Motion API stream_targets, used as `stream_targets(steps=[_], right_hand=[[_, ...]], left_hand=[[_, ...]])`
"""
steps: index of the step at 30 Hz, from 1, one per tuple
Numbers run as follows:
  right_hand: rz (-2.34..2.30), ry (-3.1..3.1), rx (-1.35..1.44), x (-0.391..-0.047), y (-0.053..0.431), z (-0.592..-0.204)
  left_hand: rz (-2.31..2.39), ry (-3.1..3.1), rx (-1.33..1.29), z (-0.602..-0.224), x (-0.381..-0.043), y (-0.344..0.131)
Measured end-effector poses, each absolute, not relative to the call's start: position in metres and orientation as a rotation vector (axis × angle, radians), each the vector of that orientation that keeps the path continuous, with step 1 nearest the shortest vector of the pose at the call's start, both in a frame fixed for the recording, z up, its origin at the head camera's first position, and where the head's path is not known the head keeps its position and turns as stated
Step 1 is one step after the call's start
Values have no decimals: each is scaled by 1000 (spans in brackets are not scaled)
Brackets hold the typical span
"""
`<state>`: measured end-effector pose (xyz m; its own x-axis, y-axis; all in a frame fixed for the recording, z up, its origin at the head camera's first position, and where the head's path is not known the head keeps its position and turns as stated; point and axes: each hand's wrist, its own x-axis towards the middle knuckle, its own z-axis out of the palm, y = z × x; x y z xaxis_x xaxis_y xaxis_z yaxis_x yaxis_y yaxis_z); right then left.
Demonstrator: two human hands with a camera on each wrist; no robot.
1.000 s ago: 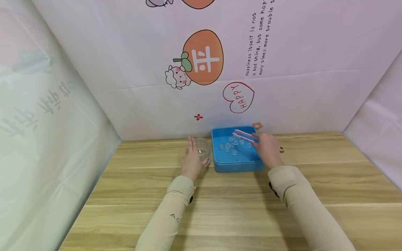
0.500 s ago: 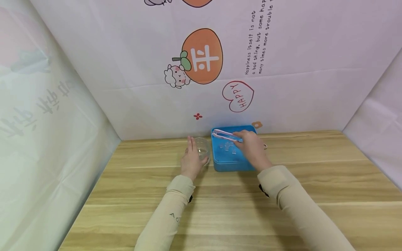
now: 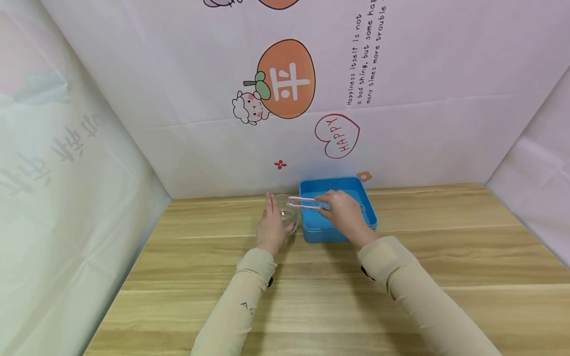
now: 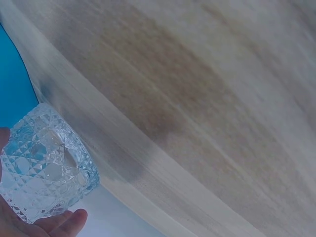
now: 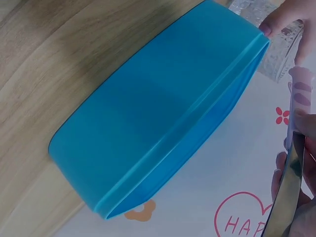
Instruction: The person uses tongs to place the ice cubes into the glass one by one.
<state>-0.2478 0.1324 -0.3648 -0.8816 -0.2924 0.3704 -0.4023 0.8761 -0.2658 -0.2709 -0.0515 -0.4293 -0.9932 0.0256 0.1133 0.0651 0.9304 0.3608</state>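
My left hand (image 3: pixel 272 228) holds a clear, diamond-patterned glass (image 3: pixel 287 217) upright on the table, with the thumb on its near right side and straighter fingers along its left. In the left wrist view the cut pattern of the glass (image 4: pixel 49 168) shows plainly between thumb and fingers. Pale pink tongs (image 3: pixel 305 199) with a metal handle part are gripped in my right hand (image 3: pixel 345 215); their tips reach over the glass's mouth. Whether something sits between those tips is too small to tell. Under the right hand stands a blue box (image 3: pixel 327 236), its contents hard to make out now.
The box stands close to the glass's right side, both near the back of the wooden table (image 3: pixel 311 306). A white printed cloth (image 3: pixel 200 148) rises just behind them. Another cloth (image 3: pixel 80 222) hangs at the left.
My right hand has carried the tongs leftward, from above the clear cubes in the blue box to over the glass. The left hand has stayed at the glass.
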Motion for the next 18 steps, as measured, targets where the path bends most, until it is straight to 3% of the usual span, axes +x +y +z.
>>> stream_targets(steps=[18], right_hand=[[492, -2791, 532, -248, 124, -369]], left_hand=[[-563, -2986, -58, -428, -271, -51]])
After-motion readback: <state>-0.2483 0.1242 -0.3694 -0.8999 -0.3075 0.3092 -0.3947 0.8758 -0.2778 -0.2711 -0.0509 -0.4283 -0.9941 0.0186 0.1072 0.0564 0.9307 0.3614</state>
